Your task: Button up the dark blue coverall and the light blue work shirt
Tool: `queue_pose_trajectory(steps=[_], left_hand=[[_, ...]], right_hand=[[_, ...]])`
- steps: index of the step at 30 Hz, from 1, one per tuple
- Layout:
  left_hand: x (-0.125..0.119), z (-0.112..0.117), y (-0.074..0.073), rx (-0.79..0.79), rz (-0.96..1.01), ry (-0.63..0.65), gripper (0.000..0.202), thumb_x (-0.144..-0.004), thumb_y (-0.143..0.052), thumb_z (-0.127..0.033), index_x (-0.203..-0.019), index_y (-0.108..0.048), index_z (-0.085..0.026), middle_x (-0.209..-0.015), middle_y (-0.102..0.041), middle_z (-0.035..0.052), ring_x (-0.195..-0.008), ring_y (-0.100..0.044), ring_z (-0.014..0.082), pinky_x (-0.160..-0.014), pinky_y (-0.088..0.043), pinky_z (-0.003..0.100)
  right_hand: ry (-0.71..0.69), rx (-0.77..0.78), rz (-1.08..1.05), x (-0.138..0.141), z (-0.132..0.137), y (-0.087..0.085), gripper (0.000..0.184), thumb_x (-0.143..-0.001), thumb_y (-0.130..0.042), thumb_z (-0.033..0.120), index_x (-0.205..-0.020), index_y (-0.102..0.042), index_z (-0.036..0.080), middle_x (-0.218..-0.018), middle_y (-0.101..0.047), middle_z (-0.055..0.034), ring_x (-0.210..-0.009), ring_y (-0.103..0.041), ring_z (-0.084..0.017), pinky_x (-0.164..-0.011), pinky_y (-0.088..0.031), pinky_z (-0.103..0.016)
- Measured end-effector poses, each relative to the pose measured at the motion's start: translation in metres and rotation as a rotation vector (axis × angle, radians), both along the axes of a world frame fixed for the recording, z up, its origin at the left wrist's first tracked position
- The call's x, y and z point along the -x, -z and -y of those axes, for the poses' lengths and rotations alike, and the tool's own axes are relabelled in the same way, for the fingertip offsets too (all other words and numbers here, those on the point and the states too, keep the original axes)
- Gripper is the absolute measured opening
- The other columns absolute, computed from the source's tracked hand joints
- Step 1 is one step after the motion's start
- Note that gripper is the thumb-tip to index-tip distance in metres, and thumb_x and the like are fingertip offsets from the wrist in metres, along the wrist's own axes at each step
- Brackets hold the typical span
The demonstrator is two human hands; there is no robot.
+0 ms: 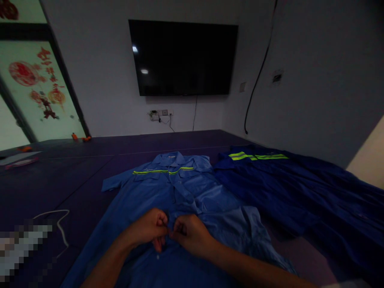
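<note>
Surface: purple floor covering (90, 172), dark, with straight seams, spanning the frame from the left edge to the walls.

Room: pale walls, dimly lit. Flat-screen television (186, 60), wall-mounted, upper centre, screen dark with two light reflections. Wall sockets (162, 113) with thin leads, below it. Black cable (260, 72), hanging down the wall, upper right. Glass door (45, 88), dark-framed, red and gold decals, upper left. Small orange objects (80, 137) at its foot.

Garments: light-blue work garment (156, 192), collared, yellow-green stripe across the chest, laid front up, collar away from the wearer, centre to lower centre. Dark-blue garment (270, 184), broader yellow-green bands, right side, beside it.

Hands: left hand (153, 230) and right hand (191, 236), lower centre, over the light-blue front, nearly meeting. Fingers curled, thumbs drawn toward forefingers; whether either grips cloth or a fastening cannot be told.

Obscured: lower end of the light-blue garment, cut by the bottom edge and crossed by the forearms; dark-blue garment, cut at right; object at lower left, pixelated, a white cord (61, 226) near it; flat item (21, 160) at the left edge, cropped, unidentified; chest lettering, illegible.
</note>
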State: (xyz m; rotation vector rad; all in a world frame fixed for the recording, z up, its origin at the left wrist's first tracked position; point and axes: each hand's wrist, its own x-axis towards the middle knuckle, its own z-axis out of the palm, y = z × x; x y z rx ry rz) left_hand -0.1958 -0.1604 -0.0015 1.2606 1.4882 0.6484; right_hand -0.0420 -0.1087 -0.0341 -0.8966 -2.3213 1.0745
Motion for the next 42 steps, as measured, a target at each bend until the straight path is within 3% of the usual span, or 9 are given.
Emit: queue_pose_trajectory(steps=[6, 12, 18, 24, 28, 34, 39, 42], left_hand=[[0.002, 0.002, -0.005, -0.008, -0.027, 0.007, 0.01, -0.062, -0.048, -0.023, -0.063, -0.041, -0.017, -0.045, -0.056, -0.0037, -0.034, -0.05, 0.0098, -0.037, -0.038, 0.02], [-0.001, 0.001, -0.002, -0.015, -0.052, 0.043, 0.008, -0.062, -0.046, -0.022, -0.066, -0.041, -0.017, -0.045, -0.055, -0.0044, -0.035, -0.049, 0.0098, -0.036, -0.035, 0.019], [-0.007, 0.002, -0.009, -0.115, -0.333, 0.147, 0.006, -0.06, -0.049, -0.019, -0.065, -0.047, -0.016, -0.047, -0.049, -0.0055, -0.041, -0.047, 0.0092, -0.039, -0.03, 0.018], [-0.013, 0.006, -0.009, -0.337, -0.638, 0.113, 0.023, -0.051, -0.068, -0.033, -0.063, -0.056, -0.017, -0.06, -0.056, -0.0006, -0.054, -0.046, 0.0118, -0.047, -0.026, 0.021], [-0.015, 0.003, -0.006, -0.378, -0.747, 0.101, 0.03, -0.051, -0.068, -0.044, -0.053, -0.056, -0.017, -0.055, -0.054, 0.001, -0.049, -0.043, 0.0118, -0.048, -0.024, 0.023], [-0.016, 0.003, -0.007, -0.372, -0.86, 0.133, 0.027, -0.059, -0.063, -0.044, -0.056, -0.06, -0.018, -0.059, -0.058, 0.0037, -0.054, -0.048, 0.0161, -0.05, -0.025, 0.024], [-0.016, 0.005, -0.007, -0.382, -0.85, 0.123, 0.025, -0.063, -0.059, -0.043, -0.056, -0.059, -0.018, -0.059, -0.057, 0.0035, -0.052, -0.048, 0.0152, -0.051, -0.026, 0.024], [-0.015, 0.005, -0.005, -0.381, -0.862, 0.12, 0.018, -0.063, -0.058, -0.035, -0.058, -0.06, -0.018, -0.059, -0.057, 0.0037, -0.052, -0.048, 0.0153, -0.051, -0.026, 0.024]], right_hand=[[0.058, 0.177, -0.071, 0.002, 0.0, -0.001, 0.005, -0.063, -0.059, 0.019, -0.062, -0.058, 0.014, -0.05, -0.051, 0.0035, -0.046, -0.044, -0.007, -0.041, -0.027, -0.017], [0.087, 0.205, -0.063, 0.004, -0.002, 0.001, 0.003, -0.06, -0.059, 0.015, -0.058, -0.058, 0.014, -0.049, -0.052, 0.0037, -0.045, -0.045, -0.007, -0.041, -0.027, -0.017], [0.082, 0.244, -0.102, 0.005, -0.005, 0.006, 0.007, -0.056, -0.063, 0.015, -0.052, -0.057, 0.013, -0.047, -0.052, 0.0041, -0.044, -0.044, -0.007, -0.04, -0.027, -0.017], [0.047, 0.259, -0.11, 0.005, -0.009, 0.014, 0.007, -0.057, -0.056, 0.008, -0.053, -0.059, 0.013, -0.047, -0.054, 0.0032, -0.045, -0.046, -0.008, -0.042, -0.03, -0.017], [0.02, 0.281, -0.096, 0.004, -0.01, 0.015, 0.011, -0.059, -0.051, 0.008, -0.055, -0.06, 0.013, -0.048, -0.056, 0.0023, -0.045, -0.049, -0.009, -0.043, -0.034, -0.017], [0.003, 0.293, -0.097, 0.004, -0.01, 0.01, 0.016, -0.061, -0.045, 0.007, -0.054, -0.059, 0.013, -0.049, -0.056, 0.0026, -0.046, -0.049, -0.008, -0.046, -0.036, -0.017], [-0.002, 0.218, -0.053, 0.001, -0.005, 0.001, 0.022, -0.066, -0.039, 0.007, -0.059, -0.059, 0.014, -0.049, -0.053, 0.0036, -0.044, -0.046, -0.007, -0.044, -0.032, -0.016], [0.0, 0.047, -0.048, -0.003, -0.003, -0.005, 0.022, -0.071, -0.039, 0.01, -0.066, -0.06, 0.015, -0.054, -0.055, 0.0024, -0.048, -0.047, -0.007, -0.044, -0.03, -0.017]])
